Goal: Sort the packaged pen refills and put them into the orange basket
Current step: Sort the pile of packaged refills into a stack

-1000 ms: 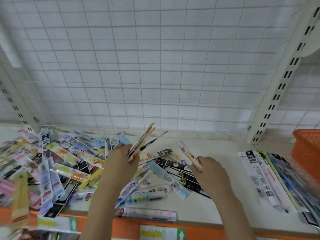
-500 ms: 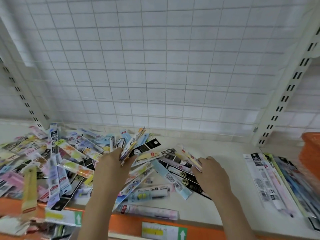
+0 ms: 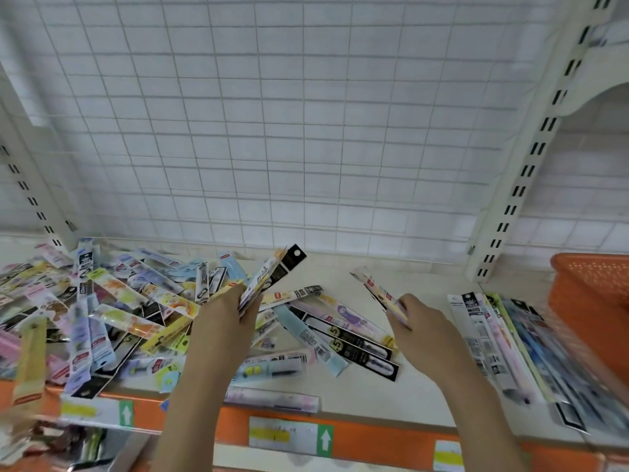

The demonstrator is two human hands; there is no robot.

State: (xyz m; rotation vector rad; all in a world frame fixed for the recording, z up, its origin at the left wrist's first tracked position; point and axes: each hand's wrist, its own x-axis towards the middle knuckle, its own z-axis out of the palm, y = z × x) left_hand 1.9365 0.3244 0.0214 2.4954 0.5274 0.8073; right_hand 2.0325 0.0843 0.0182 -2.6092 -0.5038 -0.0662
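A loose heap of packaged pen refills [image 3: 102, 311] covers the left and middle of the white shelf [image 3: 425, 386]. My left hand [image 3: 221, 321] grips a fanned bundle of refill packs [image 3: 269, 277], black and pale ones pointing up and right above the heap. My right hand [image 3: 422, 328] pinches a single pale pink refill pack [image 3: 381, 294], lifted off the shelf. A sorted row of packs [image 3: 503, 352] lies at the right. The orange basket [image 3: 592, 294] stands at the far right edge, partly cut off.
A white wire grid panel [image 3: 289, 131] backs the shelf, with slotted white uprights [image 3: 520, 172] at both sides. The shelf's front edge is an orange rail with price labels [image 3: 289, 436]. Some packs overhang the front edge at the left.
My right hand has lifted its pink pack up off the heap and shifted it right. My left hand keeps its bundle, now tilted further right. The basket shows more.
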